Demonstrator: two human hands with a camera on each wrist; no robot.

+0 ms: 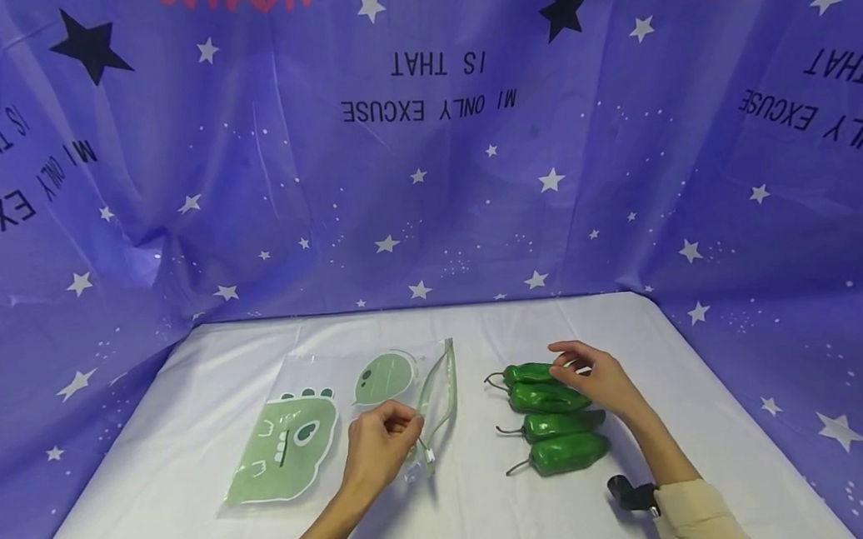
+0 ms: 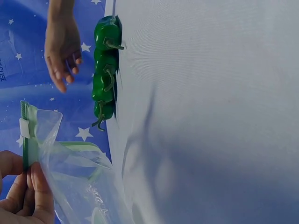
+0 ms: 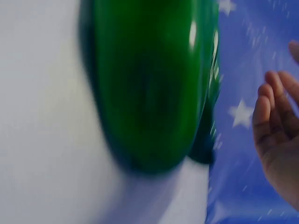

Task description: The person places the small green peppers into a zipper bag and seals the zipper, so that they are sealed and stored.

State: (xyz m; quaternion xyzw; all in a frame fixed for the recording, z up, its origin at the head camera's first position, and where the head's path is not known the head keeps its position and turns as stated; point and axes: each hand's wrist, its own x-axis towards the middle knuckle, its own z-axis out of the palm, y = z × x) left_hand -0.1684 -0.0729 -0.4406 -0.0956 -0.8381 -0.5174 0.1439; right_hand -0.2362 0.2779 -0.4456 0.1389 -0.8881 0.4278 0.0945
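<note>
My left hand (image 1: 380,442) pinches the zip edge of a clear zipper bag (image 1: 315,432) printed with a green cartoon dinosaur. A white slider (image 2: 24,128) sits on that green zip strip near its end, just past my fingertips. The bag's mouth gapes toward the right. Several green peppers (image 1: 569,454) with thin stems lie in a column to the right of the bag, stems pointing left. Above the farthest pepper (image 1: 526,372) hovers my right hand (image 1: 595,377), its fingers loosely bent with nothing between them. One pepper (image 3: 149,93) looms large and blurred in the right wrist view.
A white cloth (image 1: 479,517) covers the table. Purple sheeting (image 1: 428,220) with stars and lettering rises behind it and along both sides. Black wrist-worn devices (image 1: 631,493) show near both cream sleeves (image 1: 697,514).
</note>
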